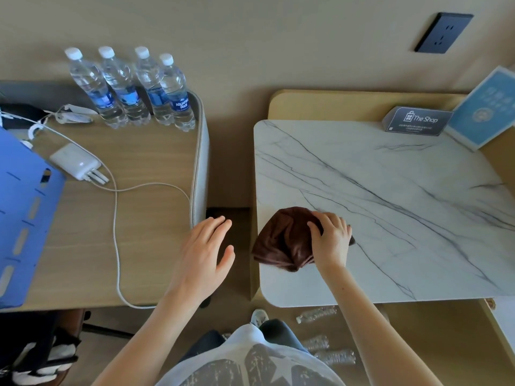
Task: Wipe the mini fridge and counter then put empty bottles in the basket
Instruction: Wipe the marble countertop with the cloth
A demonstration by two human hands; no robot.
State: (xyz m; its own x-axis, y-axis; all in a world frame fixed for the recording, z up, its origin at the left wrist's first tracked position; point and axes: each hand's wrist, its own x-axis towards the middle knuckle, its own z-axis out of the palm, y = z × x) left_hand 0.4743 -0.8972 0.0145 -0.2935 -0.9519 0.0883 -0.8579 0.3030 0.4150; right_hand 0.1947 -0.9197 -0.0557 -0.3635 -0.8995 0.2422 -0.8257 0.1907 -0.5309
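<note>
A bunched brown cloth [281,240] lies on the white marble counter [390,204] near its front left corner. My right hand [331,238] presses down on the cloth's right side, fingers gripping it. My left hand [206,254] hovers open, palm down, over the gap between the wooden desk [125,232] and the counter. Several empty clear bottles [317,314] lie on the floor below the counter's front edge. A blue slotted basket [25,215] sits at the left edge of the desk. No mini fridge can be made out.
Several capped water bottles [131,87] stand at the back of the desk. A white charger [75,164] with a long cable [117,232] lies on the desk. A dark sign card [418,121] and a blue card [485,107] stand at the counter's back right. A wall socket [443,33] is above.
</note>
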